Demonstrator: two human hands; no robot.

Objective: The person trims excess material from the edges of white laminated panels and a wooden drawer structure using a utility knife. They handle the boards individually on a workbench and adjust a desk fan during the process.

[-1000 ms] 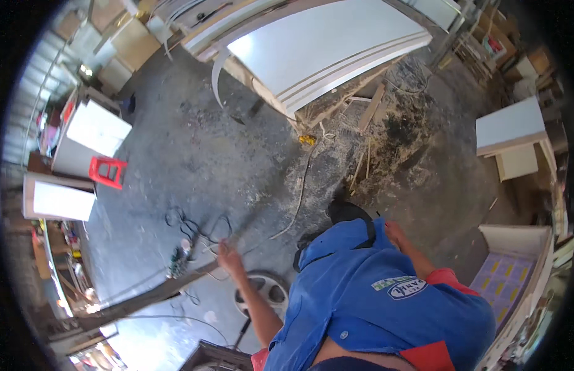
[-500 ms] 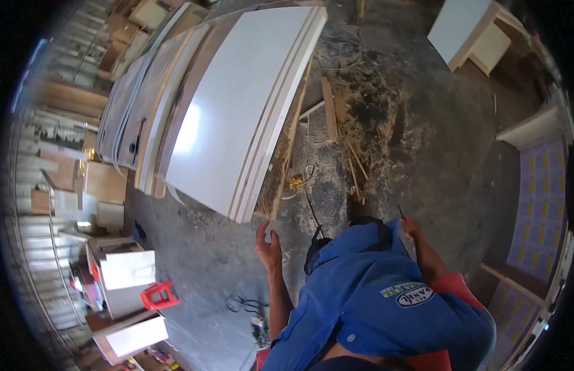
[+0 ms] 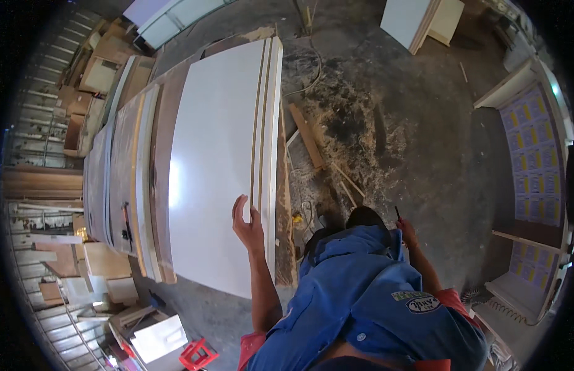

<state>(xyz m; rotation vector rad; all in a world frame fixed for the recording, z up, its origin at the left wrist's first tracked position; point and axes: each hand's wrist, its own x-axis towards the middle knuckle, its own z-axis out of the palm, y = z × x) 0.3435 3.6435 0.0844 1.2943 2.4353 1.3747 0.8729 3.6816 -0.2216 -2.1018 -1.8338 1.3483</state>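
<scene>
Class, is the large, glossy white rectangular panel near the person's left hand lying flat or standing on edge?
Lying flat: the glossy white panel shows its broad face to the downward-looking camera, partly hidden by the bare left hand.

So the left arm comes up from the bottom edge, the forearm [image 3: 262, 290] pointing pretty much straight ahead, wrist close to in line with it. The left hand [image 3: 247, 229] is loose, fingers lightly bent and pointing forward, thumb held off them with a clear gap. The right arm's different: that forearm [image 3: 426, 269] angles forward and in a bit from the elbow, and the right hand [image 3: 407, 231] is closed up, fingers curled in. Both hands are bare, well apart, one on each side of the torso [image 3: 361, 297].
</scene>
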